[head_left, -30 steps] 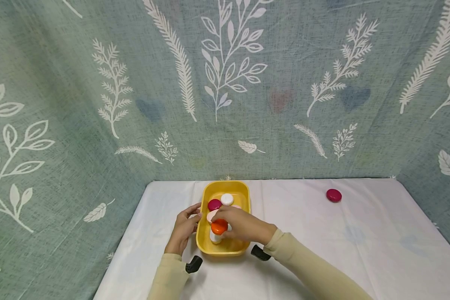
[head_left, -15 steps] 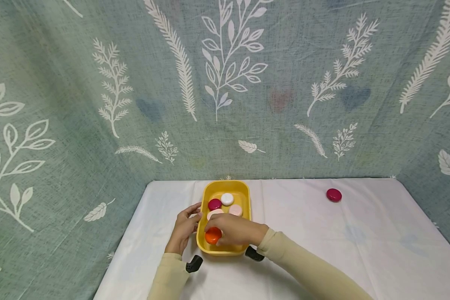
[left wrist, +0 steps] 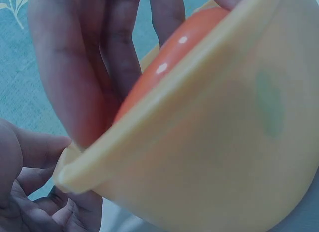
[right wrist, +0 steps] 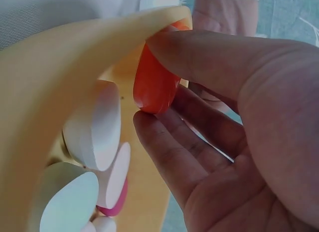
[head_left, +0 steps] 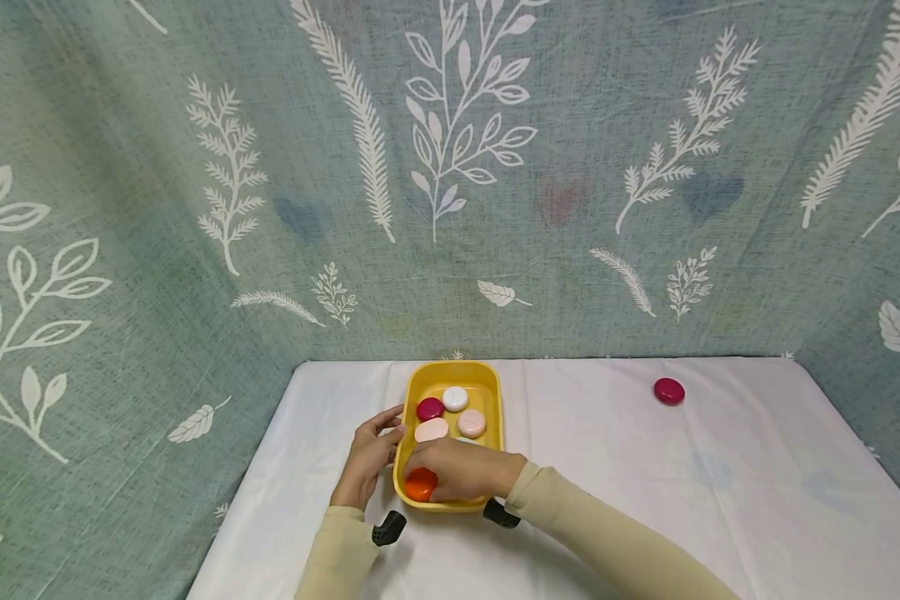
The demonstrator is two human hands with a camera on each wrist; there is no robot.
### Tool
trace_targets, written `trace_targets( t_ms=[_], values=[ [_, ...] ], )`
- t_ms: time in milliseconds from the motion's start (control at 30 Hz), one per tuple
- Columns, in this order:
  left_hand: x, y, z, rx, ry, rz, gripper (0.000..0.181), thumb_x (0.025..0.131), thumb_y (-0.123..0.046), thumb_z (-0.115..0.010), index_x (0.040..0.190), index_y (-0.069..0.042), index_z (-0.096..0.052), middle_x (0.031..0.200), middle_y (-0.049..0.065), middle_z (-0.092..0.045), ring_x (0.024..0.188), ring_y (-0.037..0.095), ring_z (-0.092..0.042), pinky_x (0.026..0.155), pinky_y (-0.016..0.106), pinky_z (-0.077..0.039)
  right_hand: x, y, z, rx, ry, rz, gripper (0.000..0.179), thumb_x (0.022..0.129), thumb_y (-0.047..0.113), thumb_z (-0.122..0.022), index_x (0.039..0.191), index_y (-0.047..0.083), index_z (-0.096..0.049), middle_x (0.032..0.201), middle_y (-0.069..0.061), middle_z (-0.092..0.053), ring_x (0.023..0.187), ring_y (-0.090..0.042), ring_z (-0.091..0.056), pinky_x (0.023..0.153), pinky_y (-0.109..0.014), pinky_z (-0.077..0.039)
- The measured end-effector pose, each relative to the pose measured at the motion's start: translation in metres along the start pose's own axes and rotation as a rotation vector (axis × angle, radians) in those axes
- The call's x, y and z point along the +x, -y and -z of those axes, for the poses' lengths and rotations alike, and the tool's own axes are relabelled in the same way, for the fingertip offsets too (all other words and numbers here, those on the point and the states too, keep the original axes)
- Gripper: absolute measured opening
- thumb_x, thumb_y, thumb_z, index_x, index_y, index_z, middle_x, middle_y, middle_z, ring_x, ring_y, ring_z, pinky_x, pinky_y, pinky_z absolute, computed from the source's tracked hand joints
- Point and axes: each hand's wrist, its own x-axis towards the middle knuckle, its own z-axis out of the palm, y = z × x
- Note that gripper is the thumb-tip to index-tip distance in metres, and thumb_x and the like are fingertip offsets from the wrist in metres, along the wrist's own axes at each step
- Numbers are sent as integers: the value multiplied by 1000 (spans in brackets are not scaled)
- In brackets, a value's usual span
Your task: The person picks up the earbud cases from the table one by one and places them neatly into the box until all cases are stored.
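My right hand [head_left: 461, 468] reaches inside a yellow plastic basin [head_left: 450, 375] and grips an orange-red soap bar [head_left: 420, 485] at the near left corner. In the right wrist view, thumb and fingers pinch the orange-red bar on edge against the basin wall. My left hand [head_left: 371, 457] holds the basin's left side; the left wrist view has its thumb and fingers around the rim [left wrist: 75, 172]. Also lying in the basin are a maroon bar [head_left: 430, 408], a white bar [head_left: 455, 398], a pink bar [head_left: 472, 422], a pale pink bar [head_left: 431, 429] and a pale green bar [right wrist: 70, 199].
A second maroon bar [head_left: 669, 392] lies alone at the back right of the white-covered table [head_left: 607, 467]. Patterned green cloth [head_left: 450, 283] hangs behind the table and along both sides. Black wrist mounts [head_left: 388, 528] are strapped at both sleeves.
My right hand has moved the orange-red bar down and left into the basin's near corner, uncovering the pink bar. The left hand has stayed at the basin's side.
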Motion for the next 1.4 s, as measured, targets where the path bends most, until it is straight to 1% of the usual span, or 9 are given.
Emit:
trace_targets(
  t_ms=[300,400,533,633,767,900,1067,1200,1400],
  values=[
    [0,1,0,-6,2,-2,41,105,-4,-60,147,-3,-61,126,15,-55,67,13,-55,60,22,-51,0,-2,-1,-12,19,20,38,90,3,-83,126,9,-73,124,-1,-71,115,-10,-65,104,-15,-46],
    [0,2,-1,-7,2,-10,41,105,-4,-60,146,-3,-61,125,15,-55,66,12,-55,59,22,-51,-3,-6,-1,26,17,-22,40,90,0,-82,129,8,-73,127,-1,-71,118,-11,-65,104,-16,-47],
    [1,3,-1,-8,-1,-18,41,105,-3,-60,146,-2,-62,125,15,-55,65,12,-55,58,22,-51,-12,-10,3,105,-23,-97,40,90,-3,-79,129,7,-74,128,0,-71,121,-11,-64,104,-19,-49],
    [2,3,-2,-6,-7,-14,41,105,-3,-60,145,-3,-62,125,16,-56,65,13,-55,58,22,-51,-25,-15,8,138,-80,-115,39,91,-5,-77,129,5,-73,128,-2,-71,121,-15,-65,105,-23,-50],
    [2,3,-3,-2,-16,-5,41,104,-3,-60,145,-4,-63,125,17,-56,66,15,-55,59,22,-52,-48,-25,15,197,-175,-129,39,93,-5,-75,131,2,-71,129,-8,-70,122,-23,-64,109,-35,-51],
    [2,3,-3,-1,-17,2,41,104,-3,-59,145,-4,-62,126,17,-55,67,16,-56,59,23,-52,-76,-38,20,243,-289,-152,38,93,-6,-74,130,3,-70,127,-11,-69,116,-28,-64,101,-40,-55],
    [3,4,-2,0,-22,8,41,105,-3,-59,145,-5,-62,127,17,-54,68,16,-55,60,22,-52,-112,-61,20,213,-467,-153,41,89,-11,-76,128,1,-68,123,-13,-69,112,-33,-67,92,-37,-60],
    [3,4,-2,-3,-20,1,41,105,-3,-59,146,-4,-62,127,17,-55,67,15,-53,59,22,-50,-140,-76,20,208,-577,-213,43,87,-15,-77,127,0,-68,122,-14,-69,111,-39,-67,90,-39,-62],
    [3,1,-3,-9,-17,4,41,105,-4,-59,146,-4,-62,127,16,-55,67,15,-55,59,22,-50,-180,-96,18,163,-693,-320,46,83,-19,-77,125,-4,-67,120,-18,-68,106,-44,-67,87,-43,-62]
  ],
)
